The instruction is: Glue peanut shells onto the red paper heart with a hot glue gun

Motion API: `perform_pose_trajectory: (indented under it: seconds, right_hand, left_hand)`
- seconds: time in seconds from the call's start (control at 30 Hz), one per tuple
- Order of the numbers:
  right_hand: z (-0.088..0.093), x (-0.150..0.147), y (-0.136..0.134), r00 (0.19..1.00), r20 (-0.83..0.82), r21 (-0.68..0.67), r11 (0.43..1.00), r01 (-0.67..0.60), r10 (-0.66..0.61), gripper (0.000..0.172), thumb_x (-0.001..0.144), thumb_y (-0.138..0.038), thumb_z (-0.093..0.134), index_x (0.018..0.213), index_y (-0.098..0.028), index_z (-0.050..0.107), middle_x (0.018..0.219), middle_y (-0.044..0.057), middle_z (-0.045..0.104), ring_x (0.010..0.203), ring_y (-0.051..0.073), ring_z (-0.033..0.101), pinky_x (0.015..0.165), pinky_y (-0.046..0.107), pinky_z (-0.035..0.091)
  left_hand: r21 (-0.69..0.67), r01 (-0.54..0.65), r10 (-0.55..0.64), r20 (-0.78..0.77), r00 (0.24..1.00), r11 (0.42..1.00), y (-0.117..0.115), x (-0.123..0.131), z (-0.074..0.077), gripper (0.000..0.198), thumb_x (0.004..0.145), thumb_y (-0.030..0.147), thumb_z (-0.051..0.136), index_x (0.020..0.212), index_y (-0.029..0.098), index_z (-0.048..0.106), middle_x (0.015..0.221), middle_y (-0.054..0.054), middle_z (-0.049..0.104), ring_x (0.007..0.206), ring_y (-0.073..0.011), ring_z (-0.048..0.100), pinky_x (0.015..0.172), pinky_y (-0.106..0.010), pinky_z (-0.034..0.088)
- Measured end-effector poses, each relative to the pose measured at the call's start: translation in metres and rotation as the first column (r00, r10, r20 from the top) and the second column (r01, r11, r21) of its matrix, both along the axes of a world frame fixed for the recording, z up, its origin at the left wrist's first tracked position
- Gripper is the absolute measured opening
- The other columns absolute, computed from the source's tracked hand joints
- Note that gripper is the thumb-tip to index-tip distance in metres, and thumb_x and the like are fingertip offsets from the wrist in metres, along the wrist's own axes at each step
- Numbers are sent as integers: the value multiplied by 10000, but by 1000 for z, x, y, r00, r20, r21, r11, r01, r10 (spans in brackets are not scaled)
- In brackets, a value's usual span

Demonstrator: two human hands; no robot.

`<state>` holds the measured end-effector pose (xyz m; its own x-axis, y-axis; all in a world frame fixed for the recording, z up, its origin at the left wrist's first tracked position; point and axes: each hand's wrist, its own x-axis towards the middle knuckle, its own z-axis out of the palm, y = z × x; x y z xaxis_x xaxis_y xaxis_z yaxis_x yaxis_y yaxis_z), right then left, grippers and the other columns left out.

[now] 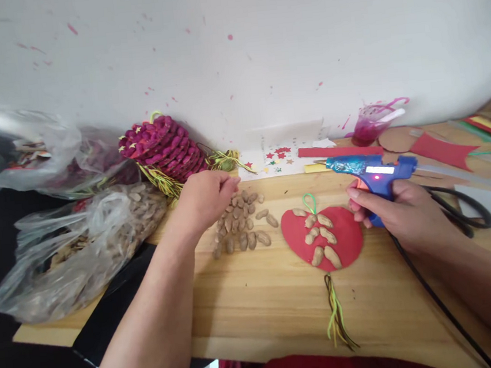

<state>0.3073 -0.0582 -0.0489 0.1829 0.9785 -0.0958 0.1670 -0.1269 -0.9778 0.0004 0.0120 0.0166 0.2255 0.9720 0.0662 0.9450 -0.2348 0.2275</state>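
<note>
In my right hand (398, 212) is a blue hot glue gun (370, 175), held by its handle with the nozzle pointing left and a small red light glowing on its side. Below its nozzle lies a red heart-shaped piece (294, 240) bearing several peanuts (328, 235) in rows. A green cord loop (310, 202) tops the heart, and a yarn tassel (334, 308) hangs from its lower tip. My left hand (210, 199) is closed at the back of a pile of loose peanuts (237, 222); its curled fingers hide whatever they may hold.
Plastic bags, one of peanuts (103, 244), crowd the left. Finished purple peanut pieces (167, 145) lean at the wall near a sheet of star stickers (278, 160). Behind the glue gun stand a red strip (340, 150) and a purple-stained cup (366, 129). A black cord (434, 299) trails right.
</note>
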Motion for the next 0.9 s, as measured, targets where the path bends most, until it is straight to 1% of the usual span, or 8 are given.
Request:
perform_pose_trajectory:
  seconds: [0.2,0.4,0.47,0.6,0.67,0.73,0.83,0.9]
  right_hand:
    - [0,0,-1,1000,2,-21,999,32,-32,360,773,-479,814,815,-180,618,679,4,645,572,124,594,496,214,476]
    - [2,-1,0,1000,0,-23,1000,19,-19,345,799,-473,797,821,-177,621,689,3,645,575,121,594,500,213,477]
    - [1,-1,0,1000,-3,-26,999,24,-24,352,782,-470,812,818,-177,619,693,6,649,579,124,598,497,214,476]
    - [0,1,0,1000,7,-14,1000,17,-17,345,786,-467,809,820,-175,628,692,10,650,580,125,596,498,216,471]
    - [-1,2,1,1000,9,-15,1000,6,-6,344,798,-482,794,825,-176,638,705,16,657,588,129,600,504,221,477]
    - [-1,1,1,1000,-3,-29,1000,8,-8,362,768,-492,814,816,-180,637,708,17,660,591,134,602,508,225,486]
    - [1,0,1,999,-11,-39,998,44,-44,399,694,-488,860,791,-181,625,677,14,652,572,135,593,492,222,484]
    - [0,0,2,999,-3,-40,998,52,-52,394,700,-488,856,796,-181,628,667,16,651,568,135,591,488,220,484]
  left_hand:
    - [-3,24,-24,-53,998,1000,4,-4,-3,292,915,330,513,920,200,774,829,-44,766,745,-199,653,693,-298,428]
    - [-25,12,-16,-142,990,1000,2,-3,0,406,949,422,465,793,178,749,710,-46,713,648,-188,604,635,-308,395]
    - [-40,12,-17,-125,992,999,2,-4,1,373,938,410,484,822,182,755,746,-42,730,665,-187,618,641,-304,400]
    - [-52,4,-10,-124,992,999,3,-9,0,284,906,339,534,949,200,778,893,-49,779,791,-209,679,723,-298,446]
    - [-24,-37,33,-155,987,999,4,-11,-1,304,915,350,519,976,201,777,920,-65,785,845,-232,696,748,-312,459]
    - [0,-68,67,-177,982,998,6,-12,-1,327,926,370,503,992,203,776,942,-77,788,890,-250,705,762,-324,469]
    - [-7,-61,59,-191,980,998,7,-12,-1,349,935,382,484,987,212,784,977,-81,792,928,-262,710,778,-336,477]
    - [-23,-62,57,-200,978,998,7,-11,-1,358,937,381,477,957,206,788,960,-85,792,908,-264,710,777,-344,481]
